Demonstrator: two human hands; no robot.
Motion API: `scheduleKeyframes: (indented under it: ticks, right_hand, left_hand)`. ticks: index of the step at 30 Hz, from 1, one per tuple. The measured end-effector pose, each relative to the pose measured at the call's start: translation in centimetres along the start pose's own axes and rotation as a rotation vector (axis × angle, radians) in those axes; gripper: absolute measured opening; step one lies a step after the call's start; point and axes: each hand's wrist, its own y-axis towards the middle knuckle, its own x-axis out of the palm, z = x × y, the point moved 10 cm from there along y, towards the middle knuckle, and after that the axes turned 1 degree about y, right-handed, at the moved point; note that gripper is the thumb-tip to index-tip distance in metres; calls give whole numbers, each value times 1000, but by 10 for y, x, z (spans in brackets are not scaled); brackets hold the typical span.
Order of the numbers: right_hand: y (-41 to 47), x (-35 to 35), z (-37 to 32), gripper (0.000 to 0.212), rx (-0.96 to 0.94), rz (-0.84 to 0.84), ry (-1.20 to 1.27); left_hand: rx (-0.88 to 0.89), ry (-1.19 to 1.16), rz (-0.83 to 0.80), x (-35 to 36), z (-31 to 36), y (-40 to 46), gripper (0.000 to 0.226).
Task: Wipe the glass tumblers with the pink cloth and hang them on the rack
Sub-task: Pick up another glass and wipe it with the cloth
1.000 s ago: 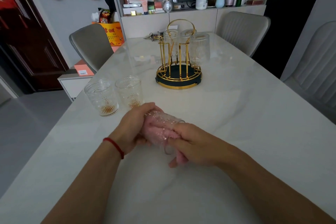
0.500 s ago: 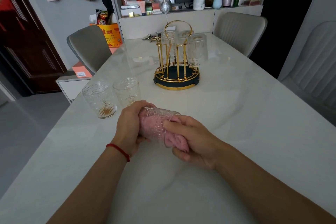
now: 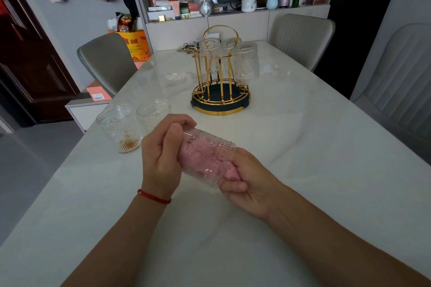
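A ribbed glass tumbler [image 3: 207,158] lies on its side above the table, gripped at its base by my left hand [image 3: 162,154]. The pink cloth [image 3: 229,171] is stuffed inside it and pokes out at the rim, where my right hand [image 3: 249,184] holds it with fingers pushed into the mouth. Two more tumblers stand upright at the left: one [image 3: 120,129] near the table edge, the other [image 3: 154,113] beside it. The gold rack [image 3: 220,98] with a dark base stands further back, with three tumblers [image 3: 246,63] hanging upside down on it.
The white marble table [image 3: 303,170] runs from me to the far wall. Grey chairs stand at the left [image 3: 107,63], the far right [image 3: 300,37] and the right edge [image 3: 396,81]. Keys [image 3: 185,48] lie behind the rack. A cluttered shelf [image 3: 233,2] lines the back wall.
The tumbler has been turned in my hands and tilted, its rim now pointing toward my right hand. More of the pink cloth is inside the glass. My left thumb has lifted onto the base.
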Motion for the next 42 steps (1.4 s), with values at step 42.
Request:
scheduleKeyframes:
  ticks: [42]
  right_hand:
    - [-13, -9, -30, 33, -210, 136, -626]
  left_hand:
    - [-902, -337, -440, 27, -70, -30, 55]
